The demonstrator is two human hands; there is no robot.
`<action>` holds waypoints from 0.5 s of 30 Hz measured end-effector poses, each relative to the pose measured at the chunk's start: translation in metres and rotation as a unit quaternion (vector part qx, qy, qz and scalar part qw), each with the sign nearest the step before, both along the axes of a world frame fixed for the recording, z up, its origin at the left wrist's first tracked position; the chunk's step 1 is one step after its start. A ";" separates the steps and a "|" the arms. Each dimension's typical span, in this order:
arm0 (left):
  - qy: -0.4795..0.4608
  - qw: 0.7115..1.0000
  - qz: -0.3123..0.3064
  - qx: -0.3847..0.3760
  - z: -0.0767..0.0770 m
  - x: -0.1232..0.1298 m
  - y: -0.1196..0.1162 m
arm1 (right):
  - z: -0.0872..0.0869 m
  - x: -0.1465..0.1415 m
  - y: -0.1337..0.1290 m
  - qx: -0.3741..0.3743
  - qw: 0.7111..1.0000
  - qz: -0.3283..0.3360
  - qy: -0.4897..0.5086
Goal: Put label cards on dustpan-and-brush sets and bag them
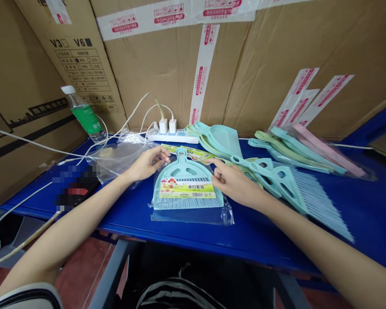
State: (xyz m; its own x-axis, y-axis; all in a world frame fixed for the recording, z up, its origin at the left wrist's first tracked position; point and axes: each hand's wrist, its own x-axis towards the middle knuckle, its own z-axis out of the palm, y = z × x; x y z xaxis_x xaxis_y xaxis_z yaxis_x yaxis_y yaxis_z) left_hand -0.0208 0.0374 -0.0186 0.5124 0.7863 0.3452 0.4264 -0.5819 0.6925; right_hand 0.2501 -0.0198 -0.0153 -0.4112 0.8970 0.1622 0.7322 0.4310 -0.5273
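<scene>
A light-blue dustpan [187, 170] lies flat in a clear plastic bag [223, 214], its handle pointing away from me. A brush with pale blue bristles [186, 203] is nested in it, behind a printed label card [187, 189]. My left hand [151, 163] is at the upper left edge of the bag, fingers loosely bent and apart. On the other side, my right hand [230, 179] rests against the right edge of the bag, index finger stretched out and the others curled. Neither hand visibly grips anything. More printed cards [189, 152] lie behind the handle.
Loose dustpans [225, 139] and a brush [318, 197] are to the right, near a bagged stack of dustpans [309, 150]. Crumpled plastic [116, 159], a dark blurred item [77, 189], a bottle [86, 118] and cables are left. A power strip [176, 136] stands by cardboard [180, 77].
</scene>
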 end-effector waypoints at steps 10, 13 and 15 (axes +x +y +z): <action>0.103 0.980 0.047 0.163 0.012 0.002 -0.011 | 0.010 0.008 -0.006 0.030 0.992 -0.040 -0.117; 0.132 0.980 -0.050 0.143 0.026 0.004 -0.025 | 0.012 0.006 -0.007 0.024 0.982 -0.053 -0.180; 0.155 0.970 -0.163 0.091 0.032 0.006 -0.035 | 0.015 0.005 -0.008 0.038 0.972 -0.072 -0.220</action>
State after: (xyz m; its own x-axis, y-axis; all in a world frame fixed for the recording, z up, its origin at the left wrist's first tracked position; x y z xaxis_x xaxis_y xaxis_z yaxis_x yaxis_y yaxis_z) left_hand -0.0145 0.0026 0.0130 0.8248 0.5060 0.2523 0.3708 -0.8210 0.4341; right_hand 0.2553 -0.0283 0.0002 -0.3273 0.9425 0.0676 0.9352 0.3334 -0.1193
